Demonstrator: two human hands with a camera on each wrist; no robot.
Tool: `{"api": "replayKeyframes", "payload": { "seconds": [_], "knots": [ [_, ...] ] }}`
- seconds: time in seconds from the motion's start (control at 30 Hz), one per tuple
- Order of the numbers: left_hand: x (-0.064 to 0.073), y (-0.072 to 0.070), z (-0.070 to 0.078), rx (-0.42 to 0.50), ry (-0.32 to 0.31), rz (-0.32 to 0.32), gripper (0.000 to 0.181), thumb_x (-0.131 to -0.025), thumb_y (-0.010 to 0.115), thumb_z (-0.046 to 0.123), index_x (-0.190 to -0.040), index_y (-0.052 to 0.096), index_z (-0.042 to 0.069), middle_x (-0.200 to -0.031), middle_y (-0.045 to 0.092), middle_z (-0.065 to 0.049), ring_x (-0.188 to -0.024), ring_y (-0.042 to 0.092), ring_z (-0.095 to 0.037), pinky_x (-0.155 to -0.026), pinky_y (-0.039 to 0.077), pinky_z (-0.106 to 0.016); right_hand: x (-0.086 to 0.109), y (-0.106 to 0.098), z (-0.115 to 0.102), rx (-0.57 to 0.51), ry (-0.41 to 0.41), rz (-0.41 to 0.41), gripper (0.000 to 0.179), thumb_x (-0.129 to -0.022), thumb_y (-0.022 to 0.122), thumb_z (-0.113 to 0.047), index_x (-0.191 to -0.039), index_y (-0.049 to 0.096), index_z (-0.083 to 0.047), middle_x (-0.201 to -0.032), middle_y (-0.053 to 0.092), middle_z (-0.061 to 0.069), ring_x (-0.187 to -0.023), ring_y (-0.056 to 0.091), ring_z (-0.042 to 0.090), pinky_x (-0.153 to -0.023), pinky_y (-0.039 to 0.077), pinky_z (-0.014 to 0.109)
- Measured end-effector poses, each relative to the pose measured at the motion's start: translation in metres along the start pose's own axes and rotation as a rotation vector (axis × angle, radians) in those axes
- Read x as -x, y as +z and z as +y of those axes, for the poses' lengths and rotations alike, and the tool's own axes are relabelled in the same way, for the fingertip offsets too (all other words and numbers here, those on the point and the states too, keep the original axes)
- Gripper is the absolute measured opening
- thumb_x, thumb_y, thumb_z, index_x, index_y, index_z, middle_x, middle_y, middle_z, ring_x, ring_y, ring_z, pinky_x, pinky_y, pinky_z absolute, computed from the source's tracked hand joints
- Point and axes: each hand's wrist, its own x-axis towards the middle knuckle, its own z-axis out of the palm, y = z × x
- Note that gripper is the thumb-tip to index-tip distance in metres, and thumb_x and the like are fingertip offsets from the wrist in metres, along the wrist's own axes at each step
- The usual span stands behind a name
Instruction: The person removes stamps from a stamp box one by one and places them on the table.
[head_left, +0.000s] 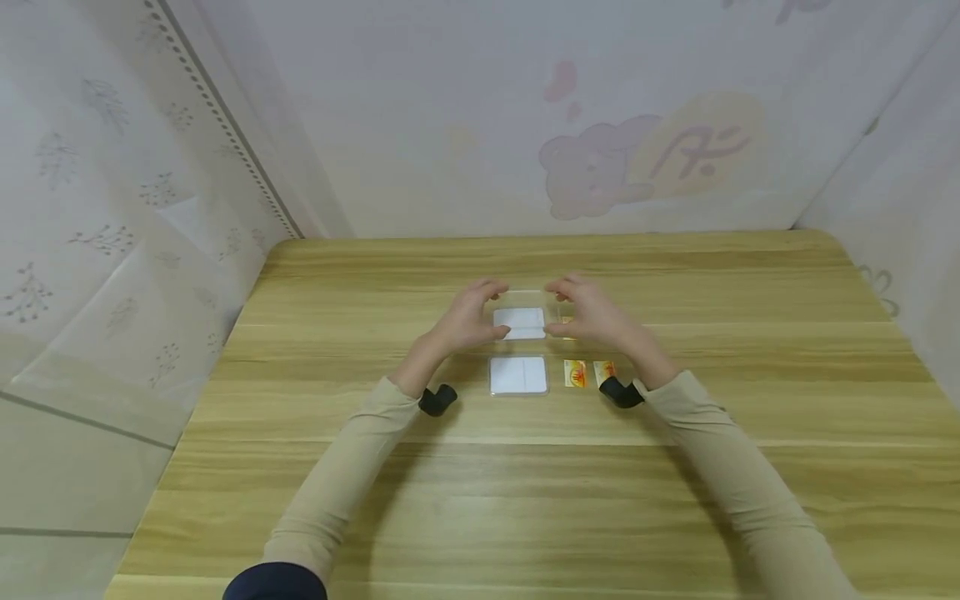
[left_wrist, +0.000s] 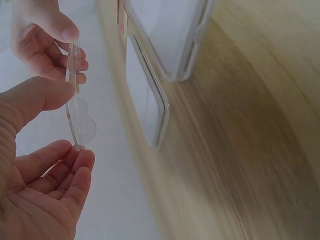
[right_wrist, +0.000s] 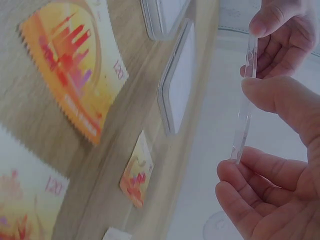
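Observation:
Between my two hands I hold a thin clear plastic cover above the table. My left hand pinches one end, thumb on one edge and fingertips on the opposite edge. At the other end, my right hand grips it the same way. Below the cover lies a flat clear case with a white insert. A second such case lies nearer to me. To the right, perforated postage stamps with orange and red pictures lie flat; another stamp is partly hidden by my right hand in the head view.
The wood-grain table ends at a pale printed curtain at the back. Patterned cloth hangs along the left side. Black wrist mounts are on both wrists, the right one overlapping a stamp in the head view.

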Motion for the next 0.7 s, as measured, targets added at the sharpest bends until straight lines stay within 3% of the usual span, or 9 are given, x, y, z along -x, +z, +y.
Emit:
{"api": "replayKeyframes", "payload": {
  "seconds": [0.43, 0.7],
  "knots": [
    [0.007, 0.000, -0.012, 0.004, 0.000, 0.003, 0.061, -0.075, 0.074, 0.006, -0.127, 0.048, -0.010, -0.125, 0.051, -0.021, -0.112, 0.048, -0.032, -0.094, 0.041, -0.041, -0.007, 0.013, -0.003, -0.024, 0.057, -0.042, 0.064, -0.076, 0.078, -0.018, -0.127, 0.049, 0.008, -0.119, 0.054, 0.021, -0.104, 0.053, 0.032, -0.087, 0.047, 0.041],
    [0.006, 0.005, -0.020, -0.034, 0.014, 0.006, 0.059, -0.073, 0.075, 0.005, -0.124, 0.051, -0.011, -0.119, 0.054, -0.023, -0.107, 0.051, -0.034, -0.091, 0.043, -0.041, -0.010, 0.023, 0.000, -0.007, 0.044, -0.033, 0.064, -0.074, 0.080, -0.017, -0.124, 0.052, 0.010, -0.113, 0.055, 0.021, -0.101, 0.053, 0.031, -0.085, 0.047, 0.040]
  ]
}}
